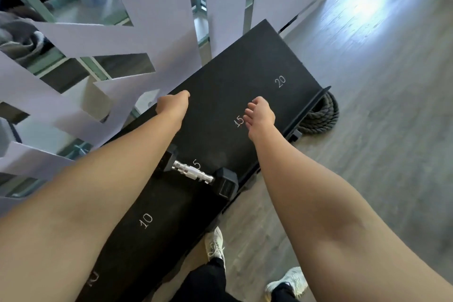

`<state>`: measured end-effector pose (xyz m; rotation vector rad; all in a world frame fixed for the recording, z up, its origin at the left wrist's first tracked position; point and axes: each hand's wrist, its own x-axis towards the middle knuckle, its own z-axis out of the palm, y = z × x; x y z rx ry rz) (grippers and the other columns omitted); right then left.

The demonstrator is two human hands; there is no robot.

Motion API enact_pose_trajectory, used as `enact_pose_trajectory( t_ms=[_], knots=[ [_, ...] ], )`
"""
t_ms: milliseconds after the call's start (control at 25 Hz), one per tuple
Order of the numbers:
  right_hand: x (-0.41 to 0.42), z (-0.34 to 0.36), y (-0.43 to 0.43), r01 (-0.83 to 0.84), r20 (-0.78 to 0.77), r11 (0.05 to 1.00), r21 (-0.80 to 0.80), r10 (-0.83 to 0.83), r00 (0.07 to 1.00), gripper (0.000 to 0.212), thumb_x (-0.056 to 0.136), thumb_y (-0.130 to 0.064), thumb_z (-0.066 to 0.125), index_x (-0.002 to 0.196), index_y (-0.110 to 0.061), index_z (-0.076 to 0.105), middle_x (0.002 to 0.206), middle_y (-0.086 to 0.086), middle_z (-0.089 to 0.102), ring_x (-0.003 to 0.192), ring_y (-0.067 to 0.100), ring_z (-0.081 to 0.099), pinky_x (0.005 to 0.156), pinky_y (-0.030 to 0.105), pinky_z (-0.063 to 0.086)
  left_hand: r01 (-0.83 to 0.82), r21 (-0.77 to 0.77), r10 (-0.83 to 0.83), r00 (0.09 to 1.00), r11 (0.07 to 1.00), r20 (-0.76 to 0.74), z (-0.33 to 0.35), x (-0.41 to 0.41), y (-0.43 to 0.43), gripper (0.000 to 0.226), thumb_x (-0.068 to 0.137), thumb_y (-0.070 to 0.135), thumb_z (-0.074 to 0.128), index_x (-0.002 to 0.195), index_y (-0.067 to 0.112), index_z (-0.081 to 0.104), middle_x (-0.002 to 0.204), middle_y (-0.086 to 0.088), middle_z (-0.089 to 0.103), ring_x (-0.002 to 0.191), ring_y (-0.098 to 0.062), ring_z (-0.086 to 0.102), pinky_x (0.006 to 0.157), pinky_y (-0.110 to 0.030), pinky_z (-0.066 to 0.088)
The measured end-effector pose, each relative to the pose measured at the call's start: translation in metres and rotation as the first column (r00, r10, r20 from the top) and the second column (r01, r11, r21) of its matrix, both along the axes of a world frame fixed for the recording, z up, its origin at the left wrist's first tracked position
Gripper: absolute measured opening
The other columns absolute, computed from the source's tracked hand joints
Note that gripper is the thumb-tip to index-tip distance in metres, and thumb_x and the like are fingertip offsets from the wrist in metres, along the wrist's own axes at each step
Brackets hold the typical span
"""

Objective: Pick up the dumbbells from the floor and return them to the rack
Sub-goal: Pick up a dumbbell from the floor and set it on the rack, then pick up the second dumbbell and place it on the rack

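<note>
A black dumbbell rack [245,73] with a flat top marked 5, 10, 15 and 20 runs from lower left to upper right. One small dumbbell [196,173] with a chrome handle and black hex heads lies on the rack by the 5 mark, under my forearms. My left hand [172,105] rests at the rack's far edge, fingers curled with nothing visible in them. My right hand [261,116] hovers over the 15 mark, fingers loosely bent and apart, holding nothing. Both arms reach out over the rack. I see no dumbbell on the floor.
A coiled dark battle rope [321,115] lies on the floor behind the rack's right end. A white cut-out wall panel [147,39] stands close behind the rack. My white shoes [215,244] stand on grey wood flooring [380,130] beside the rack.
</note>
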<state>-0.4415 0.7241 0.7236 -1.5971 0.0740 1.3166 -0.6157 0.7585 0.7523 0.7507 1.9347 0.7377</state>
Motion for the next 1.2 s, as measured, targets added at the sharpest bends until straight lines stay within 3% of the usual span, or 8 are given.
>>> enact_pose_trajectory(
  t_ms=[80,160,280,440,560,720,1000,1200],
  knots=[
    [0.027,0.029,-0.006,-0.018,0.071,0.998,0.064,0.014,0.997,0.012,0.081,-0.023,0.056,0.075,-0.014,0.060,0.073,0.003,0.054,0.060,0.017,0.042,0.057,0.028,0.035,0.124,0.097,-0.121,0.992,0.988,-0.034,0.025,0.027,0.004,0.039,0.086,0.033,0.062,0.112,0.004,0.064,0.107,-0.014,0.068,0.099,-0.031,0.065,0.075,-0.036,0.051],
    [0.066,0.063,-0.020,-0.122,0.347,0.985,0.119,0.074,0.935,0.014,0.084,-0.028,0.056,0.079,-0.016,0.061,0.076,0.005,0.055,0.063,0.017,0.045,0.059,0.029,0.038,0.319,0.216,-0.292,0.945,0.923,-0.148,0.055,0.067,0.002,0.022,0.087,0.033,0.060,0.090,0.011,0.064,0.082,-0.004,0.062,0.081,-0.025,0.059,0.067,-0.029,0.042],
    [0.131,0.108,-0.070,-0.362,0.855,0.931,-0.048,0.226,0.467,0.028,0.089,-0.033,0.058,0.104,-0.014,0.072,0.097,0.003,0.069,0.087,0.019,0.060,0.080,0.031,0.047,0.653,0.361,-0.548,0.756,0.666,-0.357,0.094,0.142,-0.019,0.027,0.089,0.040,0.060,0.099,0.015,0.066,0.092,0.002,0.064,0.087,-0.017,0.057,0.074,-0.026,0.040],
    [0.213,0.133,-0.165,-0.313,0.959,0.916,-0.249,0.278,0.049,0.041,0.088,-0.027,0.062,0.124,-0.009,0.064,0.126,0.014,0.066,0.120,0.031,0.055,0.100,0.037,0.043,0.867,0.440,-0.677,0.469,0.232,-0.568,0.107,0.239,-0.079,0.045,0.089,0.048,0.060,0.117,0.013,0.064,0.119,-0.010,0.063,0.108,-0.027,0.059,0.088,-0.036,0.047],
    [0.282,0.128,-0.256,-0.188,0.937,0.918,-0.348,0.335,-0.097,0.044,0.088,-0.029,0.063,0.128,-0.008,0.063,0.131,0.015,0.063,0.122,0.034,0.052,0.106,0.040,0.036,0.910,0.414,-0.682,0.313,0.016,-0.661,0.104,0.315,-0.147,0.055,0.090,0.053,0.058,0.128,0.013,0.059,0.132,-0.011,0.056,0.119,-0.031,0.054,0.096,-0.041,0.044],
    [0.372,0.092,-0.378,-0.065,0.926,0.925,-0.375,0.370,-0.076,0.050,0.088,-0.034,0.063,0.132,-0.012,0.059,0.134,0.012,0.059,0.123,0.034,0.050,0.106,0.042,0.036,0.937,0.346,-0.730,0.203,-0.048,-0.652,0.067,0.405,-0.241,0.064,0.089,0.058,0.056,0.138,0.016,0.052,0.140,-0.009,0.051,0.127,-0.030,0.048,0.104,-0.042,0.039],
    [0.522,-0.008,-0.558,0.039,0.876,0.883,-0.468,0.458,0.153,0.069,0.091,-0.052,0.055,0.150,-0.021,0.037,0.156,0.013,0.033,0.138,0.035,0.031,0.112,0.047,0.026,0.987,0.149,-0.732,0.057,-0.061,-0.679,-0.039,0.568,-0.412,0.081,0.085,0.068,0.048,0.149,0.020,0.037,0.154,-0.007,0.036,0.137,-0.030,0.035,0.108,-0.048,0.035],
    [0.571,-0.159,-0.610,0.091,0.816,0.835,-0.542,0.497,0.297,0.074,0.090,-0.061,0.049,0.153,-0.031,0.024,0.162,0.011,0.015,0.146,0.033,0.015,0.115,0.053,0.015,0.996,0.004,-0.734,-0.064,-0.090,-0.677,-0.188,0.635,-0.464,0.085,0.084,0.072,0.046,0.154,0.026,0.028,0.161,-0.007,0.024,0.142,-0.029,0.025,0.108,-0.053,0.031]
  ],
)
